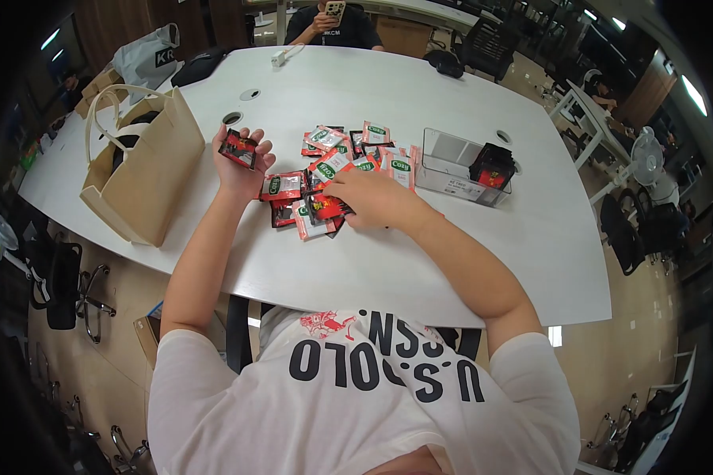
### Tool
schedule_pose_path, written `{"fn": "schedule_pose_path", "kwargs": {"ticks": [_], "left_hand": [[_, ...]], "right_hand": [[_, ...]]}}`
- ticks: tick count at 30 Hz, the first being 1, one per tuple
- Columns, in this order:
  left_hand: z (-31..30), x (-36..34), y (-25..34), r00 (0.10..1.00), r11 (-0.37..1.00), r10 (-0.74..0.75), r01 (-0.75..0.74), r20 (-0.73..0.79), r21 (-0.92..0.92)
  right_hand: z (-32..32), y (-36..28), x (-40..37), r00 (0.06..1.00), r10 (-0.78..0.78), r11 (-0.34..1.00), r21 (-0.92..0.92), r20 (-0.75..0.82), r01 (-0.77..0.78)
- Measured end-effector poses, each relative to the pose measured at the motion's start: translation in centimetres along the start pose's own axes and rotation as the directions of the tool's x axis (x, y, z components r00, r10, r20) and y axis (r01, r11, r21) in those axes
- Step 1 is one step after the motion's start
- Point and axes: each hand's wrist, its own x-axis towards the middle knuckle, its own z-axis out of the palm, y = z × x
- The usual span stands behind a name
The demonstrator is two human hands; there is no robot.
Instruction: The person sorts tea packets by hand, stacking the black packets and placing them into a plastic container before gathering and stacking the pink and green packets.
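Now, going left to right, counting one cream tote bag (142,182) standing on the white table (293,273), one left hand (245,172) with one small packet (239,149) in it, one loose pile (329,166) of packets, well over ten but overlapping too much for an exact count, with at least six green "Cozy" labels (400,165) showing, one right hand (380,198) at the near right of the pile, and one clear box (451,186) with a bunch of dark packets (493,166) at its right end, packed too closely for counting. Spotting also one person (348,33) beyond the far edge, holding up one phone (335,10). Showing black with red on the small packet, flat and tilted in the raised palm, between the tote bag and the pile. Mixing white-and-red faces with black-and-red ones across the pile, lying at all angles. Displaying mostly black with a red patch among the dark packets in the box. Reaching forward from the left with the left forearm (206,245), turning the palm upward and curling the fingers closed about the small packet. Slanting the right forearm (467,253) inward from the right, facing the palm down, bringing the fingertips against a black-and-red packet (325,207) at the pile's near side; not showing clearly whether pinching or merely touching, so leaving that grip impossible to tell.
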Motion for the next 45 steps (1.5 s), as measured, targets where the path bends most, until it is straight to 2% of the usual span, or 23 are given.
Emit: {"fn": "schedule_pose_path", "kwargs": {"ticks": [1, 4, 7, 10, 13, 14, 16, 18, 21, 22, 25, 27, 29, 31, 33, 35, 36, 37, 39, 42, 45], "left_hand": [[-0.2, 0.2, 0.2, 1.000, 1.000, 0.013, -0.013, -0.013, -0.005], [-0.8, 0.6, 0.4, 0.998, 0.999, 0.034, -0.035, -0.054, -0.016], [-1.0, 0.6, 0.1, 0.997, 1.000, 0.016, -0.016, -0.081, 0.003], [-0.7, 0.4, -0.4, 0.996, 1.000, 0.006, -0.005, -0.085, 0.007], [-1.0, 0.1, -0.5, 0.998, 1.000, 0.023, -0.023, -0.066, -0.002], [-1.5, 0.1, -0.4, 0.998, 0.999, 0.036, -0.036, -0.051, 0.001], [-1.6, 0.1, -0.5, 0.997, 0.996, 0.061, -0.058, -0.053, 0.071], [-1.2, -0.2, -0.9, 0.992, 0.976, 0.093, -0.074, -0.087, 0.204], [1.3, -0.4, -2.9, 0.987, 0.936, 0.088, -0.036, -0.131, 0.350], [2.0, -0.6, -3.7, 0.985, 0.918, 0.100, -0.037, -0.140, 0.395], [4.3, -2.1, -4.9, 0.995, 0.900, 0.097, -0.074, -0.032, 0.431], [4.9, -2.5, -5.0, 0.996, 0.913, 0.065, -0.032, -0.068, 0.407], [4.9, -2.8, -4.9, 0.995, 0.936, -0.005, 0.040, -0.101, 0.349], [3.6, -2.3, -3.9, 0.984, 0.938, -0.171, 0.175, -0.042, 0.298], [2.3, -1.5, -3.3, 0.945, 0.920, -0.325, 0.309, 0.028, 0.242], [3.5, -1.3, -3.6, 0.980, 0.948, -0.169, 0.190, -0.101, 0.254], [4.2, -1.3, -3.4, 0.984, 0.949, -0.081, 0.124, -0.156, 0.290], [4.5, -1.2, -3.4, 0.978, 0.942, 0.011, 0.059, -0.207, 0.329], [4.0, -0.8, -2.6, 0.981, 0.937, 0.014, 0.054, -0.192, 0.344], [3.5, -0.4, -1.8, 0.974, 0.938, 0.046, 0.035, -0.222, 0.346], [2.9, 0.1, -1.6, 0.966, 0.934, 0.047, 0.047, -0.252, 0.353]], "right_hand": [[0.0, 0.2, 0.5, 0.999, 0.029, 1.000, -0.005, 0.041, -0.028], [0.8, 0.7, 0.6, 0.999, 0.005, 1.000, -0.011, -0.051, -0.006], [0.8, 1.3, -0.2, 0.989, -0.059, 0.996, 0.058, -0.135, 0.067], [1.8, 2.0, 0.3, 0.980, -0.046, 0.990, 0.122, -0.193, 0.070], [1.2, 2.6, 0.8, 0.967, 0.006, 0.952, 0.298, -0.256, 0.073], [0.7, 2.5, 0.6, 0.941, 0.085, 0.939, 0.342, -0.326, 0.033], [-0.7, 2.2, 1.0, 0.856, 0.144, 0.918, 0.390, -0.496, 0.071], [-2.6, 1.7, 1.9, 0.715, 0.168, 0.919, 0.370, -0.678, 0.135], [-4.7, -0.2, 4.3, 0.622, 0.298, 0.862, 0.484, -0.724, 0.150], [-5.7, -1.9, 4.7, 0.650, 0.332, 0.825, 0.545, -0.684, 0.152], [-3.5, -2.8, 8.3, 0.643, 0.157, 0.972, 0.232, -0.749, 0.033], [-2.3, -4.8, 9.0, 0.780, 0.243, 0.959, 0.266, -0.577, -0.102], [0.4, -4.2, 10.2, 0.810, 0.160, 0.978, 0.200, -0.564, -0.054], [1.2, -4.5, 9.8, 0.835, 0.110, 0.981, 0.194, -0.539, -0.003], [0.3, -3.8, 8.6, 0.865, 0.075, 0.958, 0.275, -0.495, 0.075], [-0.7, -2.8, 7.6, 0.887, 0.052, 0.929, 0.349, -0.458, 0.125], [-1.5, -2.1, 7.2, 0.869, 0.088, 0.924, 0.366, -0.486, 0.111], [-2.0, -0.8, 6.9, 0.908, 0.072, 0.946, 0.317, -0.412, 0.068], [-2.8, 1.7, 6.2, 0.966, 0.044, 0.980, 0.197, -0.253, 0.007], [0.6, 4.4, 5.3, 0.970, -0.069, 0.976, 0.184, -0.235, 0.114], [1.7, 4.6, 5.6, 0.990, 0.014, 0.987, 0.160, -0.139, 0.009]]}}
